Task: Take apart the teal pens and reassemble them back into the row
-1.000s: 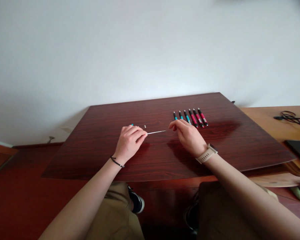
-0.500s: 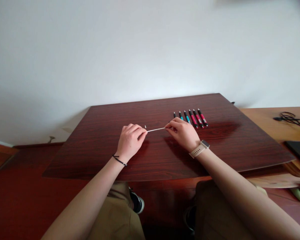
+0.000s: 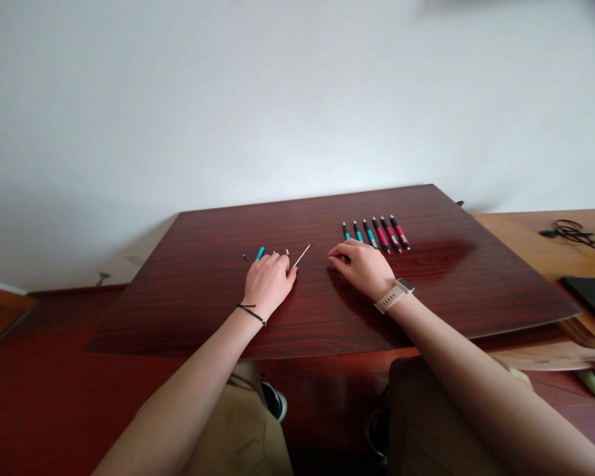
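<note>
My left hand rests low over the table, its thumb and fingers closed on a thin pale pen refill whose tip points up and to the right. Just beyond its knuckles lie a blue pen barrel piece, partly hidden, and a small white piece. A tiny dark and teal part sits further left. My right hand is held with its fingertips pinched together, apart from the refill; whatever is between them is too small to make out. Beyond it, blue pens are partly covered by the hand.
Pink pens continue the row to the right of the blue ones. The dark wooden table meets a white wall. On a lighter side table at the right are a black cable and a flat black object.
My left hand has moved slightly right and down with the refill, which now slants and has parted from my right fingertips. The blue barrel and tiny part have come into sight. My right hand has barely moved.
</note>
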Demonstrator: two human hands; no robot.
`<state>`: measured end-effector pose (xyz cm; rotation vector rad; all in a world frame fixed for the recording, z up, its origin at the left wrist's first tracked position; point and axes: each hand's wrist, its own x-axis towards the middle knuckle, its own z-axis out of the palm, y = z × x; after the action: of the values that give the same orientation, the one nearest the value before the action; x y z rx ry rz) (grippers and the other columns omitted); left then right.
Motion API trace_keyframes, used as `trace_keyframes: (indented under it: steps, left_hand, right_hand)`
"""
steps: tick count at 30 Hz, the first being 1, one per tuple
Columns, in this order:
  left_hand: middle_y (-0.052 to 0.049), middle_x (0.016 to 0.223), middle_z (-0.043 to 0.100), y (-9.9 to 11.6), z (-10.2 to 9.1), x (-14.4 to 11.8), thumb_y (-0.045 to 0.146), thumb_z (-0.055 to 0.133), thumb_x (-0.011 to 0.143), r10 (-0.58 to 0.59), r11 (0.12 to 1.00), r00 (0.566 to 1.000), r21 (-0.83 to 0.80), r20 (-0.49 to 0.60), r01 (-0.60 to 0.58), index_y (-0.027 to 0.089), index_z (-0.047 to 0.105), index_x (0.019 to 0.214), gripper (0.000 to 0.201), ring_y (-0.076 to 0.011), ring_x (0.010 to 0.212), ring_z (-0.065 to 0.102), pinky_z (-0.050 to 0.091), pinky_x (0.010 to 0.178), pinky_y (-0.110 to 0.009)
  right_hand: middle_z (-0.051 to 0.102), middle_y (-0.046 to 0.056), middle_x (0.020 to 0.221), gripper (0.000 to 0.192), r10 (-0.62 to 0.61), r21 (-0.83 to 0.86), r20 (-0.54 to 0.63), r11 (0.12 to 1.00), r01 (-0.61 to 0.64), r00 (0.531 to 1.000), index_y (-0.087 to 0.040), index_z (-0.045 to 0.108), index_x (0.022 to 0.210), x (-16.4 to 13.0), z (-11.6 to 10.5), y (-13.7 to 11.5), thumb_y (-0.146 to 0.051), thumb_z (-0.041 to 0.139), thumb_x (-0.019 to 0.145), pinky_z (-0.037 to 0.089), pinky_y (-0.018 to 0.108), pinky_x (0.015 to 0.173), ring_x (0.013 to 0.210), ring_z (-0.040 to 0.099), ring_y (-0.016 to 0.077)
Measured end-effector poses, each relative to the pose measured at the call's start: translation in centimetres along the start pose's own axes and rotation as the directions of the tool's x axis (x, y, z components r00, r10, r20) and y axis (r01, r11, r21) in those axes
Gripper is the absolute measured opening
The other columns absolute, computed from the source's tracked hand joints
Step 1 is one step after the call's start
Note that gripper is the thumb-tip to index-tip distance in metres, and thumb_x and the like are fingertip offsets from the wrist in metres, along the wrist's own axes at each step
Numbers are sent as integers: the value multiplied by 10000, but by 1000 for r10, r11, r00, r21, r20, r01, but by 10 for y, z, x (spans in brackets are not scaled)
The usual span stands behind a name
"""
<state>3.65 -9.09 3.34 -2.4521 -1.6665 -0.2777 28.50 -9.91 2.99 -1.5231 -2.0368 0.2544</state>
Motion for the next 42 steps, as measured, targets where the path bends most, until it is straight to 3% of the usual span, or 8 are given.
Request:
trace_keyframes:
  steps: [8,25,34,42]
  left_hand:
    - [-134,1022,765,18,3,16,262,541,1044,-37,999,994,-15,103,39,177,704,979,195,-298,1021,720,536,928,-404]
    - [-134,1068,771,20,13,21,292,509,1061,-110,993,990,-22,83,112,176,674,1018,206,-283,1048,725,544,917,-379]
    - [-141,1027,773,20,7,18,349,523,1061,-90,994,994,-49,67,93,180,675,987,239,-304,1001,736,555,874,-396]
    - [-126,1027,778,20,2,9,290,542,1054,-69,995,993,-71,98,77,183,686,1006,186,-280,1002,746,560,869,-365]
  right_hand:
    - [770,48,1083,170,10,-10,10,1000,-10,1000,-261,805,1045,-1,2,-1,-303,640,1038,491,305,792,935,720,219]
    - [774,41,1084,174,17,-31,24,999,-16,1000,-268,803,1044,-3,2,-2,-308,634,1039,475,295,775,935,715,209]
    - [775,51,1091,174,12,5,40,1000,-13,999,-267,800,1049,-2,3,-2,-313,632,1039,488,301,796,947,716,219]
    - [779,44,1082,162,6,15,51,1000,-7,999,-257,795,1044,-2,3,-3,-301,639,1037,496,305,827,956,727,219]
